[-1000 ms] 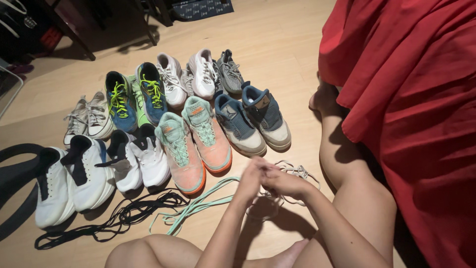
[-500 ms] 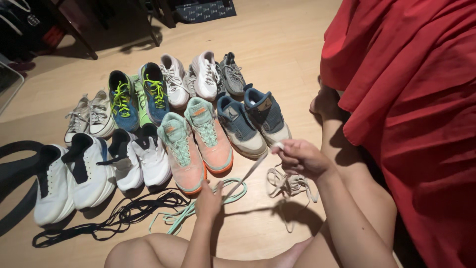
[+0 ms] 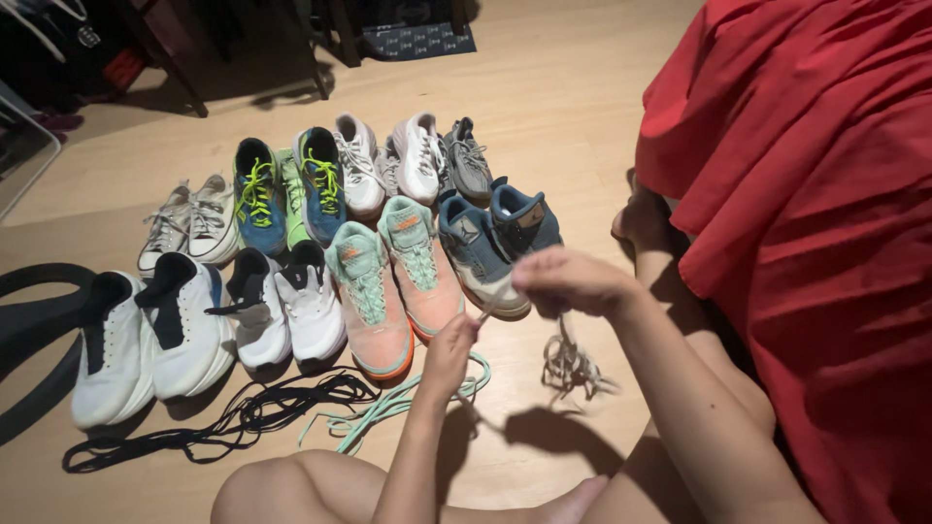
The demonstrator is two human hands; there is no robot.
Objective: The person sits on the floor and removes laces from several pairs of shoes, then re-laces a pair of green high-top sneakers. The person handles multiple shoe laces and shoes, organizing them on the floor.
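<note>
A red bedspread (image 3: 815, 223) fills the whole right side of your view, draped down to the wooden floor (image 3: 563, 107) where you sit with bare legs folded. On your far left a dark curved strap (image 3: 34, 320) lies on the boards.

In front of you the shoes stand in two rough rows. The near row runs from two white sneakers with black tongues (image 3: 146, 335), past a white-and-black pair (image 3: 286, 311), to the peach-and-mint pair (image 3: 393, 281) and the blue-and-cream high-tops (image 3: 495, 243) at the right end. Behind them sit a low off-white pair (image 3: 189, 223), the blue shoes with neon yellow laces (image 3: 286, 189), a white pair (image 3: 388, 170) and a grey knit shoe (image 3: 469, 163).

Between the near row and your knees, a tangle of black laces (image 3: 223, 422) lies loose on the floor, and beside it the mint laces (image 3: 403, 398) trail toward your left wrist.

Your right hand (image 3: 568, 281) is raised over the blue high-tops, fingers closed on a white shoelace (image 3: 568, 364); most of it hangs below that hand in a bunch clear of the floor, casting a shadow. Your left hand (image 3: 451, 344) is lower and set apart from the right, pinching the same lace, so a short stretch runs taut between them.
</note>
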